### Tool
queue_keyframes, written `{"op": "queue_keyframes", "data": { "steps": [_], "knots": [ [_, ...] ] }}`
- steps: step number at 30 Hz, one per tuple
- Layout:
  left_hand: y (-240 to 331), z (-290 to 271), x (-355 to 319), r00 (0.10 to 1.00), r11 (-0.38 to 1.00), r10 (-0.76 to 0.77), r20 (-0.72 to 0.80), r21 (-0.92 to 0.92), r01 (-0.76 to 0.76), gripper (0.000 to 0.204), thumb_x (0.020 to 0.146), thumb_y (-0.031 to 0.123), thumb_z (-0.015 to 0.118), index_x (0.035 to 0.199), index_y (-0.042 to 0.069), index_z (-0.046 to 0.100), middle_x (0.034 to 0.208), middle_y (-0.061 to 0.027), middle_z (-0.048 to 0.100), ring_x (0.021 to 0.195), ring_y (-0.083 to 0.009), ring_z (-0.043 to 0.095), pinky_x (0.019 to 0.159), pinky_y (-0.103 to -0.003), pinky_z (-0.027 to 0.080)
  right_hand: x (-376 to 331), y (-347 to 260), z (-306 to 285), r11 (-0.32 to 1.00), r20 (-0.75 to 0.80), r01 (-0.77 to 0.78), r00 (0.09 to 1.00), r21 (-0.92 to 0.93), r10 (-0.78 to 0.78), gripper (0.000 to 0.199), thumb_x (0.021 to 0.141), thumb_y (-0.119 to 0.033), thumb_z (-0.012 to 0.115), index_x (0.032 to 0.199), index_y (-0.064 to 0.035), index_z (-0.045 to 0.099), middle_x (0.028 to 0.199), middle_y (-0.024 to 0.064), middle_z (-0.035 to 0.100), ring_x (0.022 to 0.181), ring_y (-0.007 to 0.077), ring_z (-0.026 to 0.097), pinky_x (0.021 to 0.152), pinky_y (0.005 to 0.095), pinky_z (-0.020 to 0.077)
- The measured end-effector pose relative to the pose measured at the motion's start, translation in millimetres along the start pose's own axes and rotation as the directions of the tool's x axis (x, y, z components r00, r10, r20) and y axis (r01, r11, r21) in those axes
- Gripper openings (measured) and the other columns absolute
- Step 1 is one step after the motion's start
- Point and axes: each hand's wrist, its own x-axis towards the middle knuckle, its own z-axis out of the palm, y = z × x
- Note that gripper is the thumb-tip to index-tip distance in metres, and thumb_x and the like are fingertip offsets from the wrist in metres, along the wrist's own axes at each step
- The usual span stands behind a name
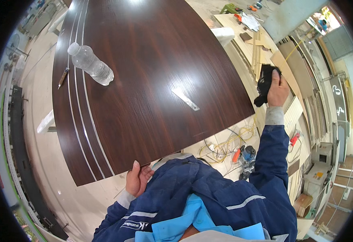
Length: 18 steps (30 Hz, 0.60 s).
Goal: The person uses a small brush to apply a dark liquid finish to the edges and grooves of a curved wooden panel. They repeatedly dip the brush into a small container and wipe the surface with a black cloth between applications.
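Now in the head view, a person in a navy work jacket over a light-blue collar stands at the near edge of a large dark wood-grain panel (pixel 144 88), which stretches away from the body and carries three pale lines along its left side. The right hand (pixel 278 92), reaching out beyond the panel's right edge, grasps a crumpled black bundle (pixel 267 85), thumb laid along it; the bundle, apparently cloth, is just beside the panel near its right corner. At the near edge, the left hand (pixel 138 179) is relaxed, thumb raised and fingers loosely curled with nothing visible in them; whether it touches the panel cannot be told. On the panel, a clear bottle (pixel 91 64) sits over the pale lines, its cap toward the far left, near a slim pointed tool (pixel 63 78). A flat metal strip (pixel 185 100) lies right of the panel's middle. Below the right forearm, a blue power tool (pixel 248 154) rests near a tangle of yellow cord (pixel 246 133). Farther right, wood sheets (pixel 314 111) stand side by side, close to grey metal boxes (pixel 316 174).
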Motion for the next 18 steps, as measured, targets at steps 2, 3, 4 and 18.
{"op": "queue_keyframes", "data": {
  "steps": [2,3,4,18],
  "knots": [
    [-12.5,-1.6,-11.4,0.996,0.999,0.010,-0.087,0.033,-0.007,0.048,0.100,0.042,0.076,0.127,0.003,0.065,0.109,-0.0107,0.075,0.094,-0.0221,0.072,0.091,-0.043,0.061,2.6,-46.7,0.8,0.979,-0.056,0.101,0.994,0.179,-0.092,0.040,0.104,-0.036,0.073,0.110,0.0033,0.076,0.089,0.0072,0.074,0.082,0.0109,0.062,0.078,0.0296,0.0536],
    [-3.4,-6.2,-24.2,0.992,0.997,0.034,-0.124,0.077,-0.025,0.046,0.100,0.041,0.076,0.124,0.003,0.066,0.107,-0.0101,0.074,0.092,-0.0214,0.072,0.089,-0.042,0.062,-8.7,-67.5,16.8,0.961,-0.047,0.096,0.995,0.258,-0.087,0.039,0.103,-0.035,0.073,0.111,0.0032,0.076,0.090,0.0081,0.075,0.082,0.0118,0.063,0.079,0.0301,0.0538],
    [-8.4,-2.0,-20.9,0.988,0.995,0.047,-0.147,0.099,-0.032,0.044,0.100,0.040,0.076,0.121,0.003,0.067,0.104,-0.0096,0.073,0.090,-0.0207,0.072,0.087,-0.041,0.062,-4.1,-86.3,26.2,0.941,-0.047,0.127,0.992,0.313,-0.118,0.039,0.103,-0.035,0.073,0.111,0.0030,0.076,0.091,0.0090,0.075,0.082,0.0127,0.064,0.079,0.0306,0.0541],
    [-56.4,21.6,-4.5,0.776,0.872,0.447,-0.445,0.412,-0.266,0.049,0.101,0.052,0.069,0.099,0.003,0.067,0.082,-0.0076,0.069,0.072,-0.0173,0.067,0.071,-0.033,0.059,3.3,-168.6,317.6,0.556,0.858,0.819,0.182,0.138,-0.481,0.069,0.111,-0.053,0.041,0.158,-0.0034,0.047,0.170,0.0198,0.036,0.160,0.0369,0.027,0.129,0.0522,0.0228]
  ]
}}
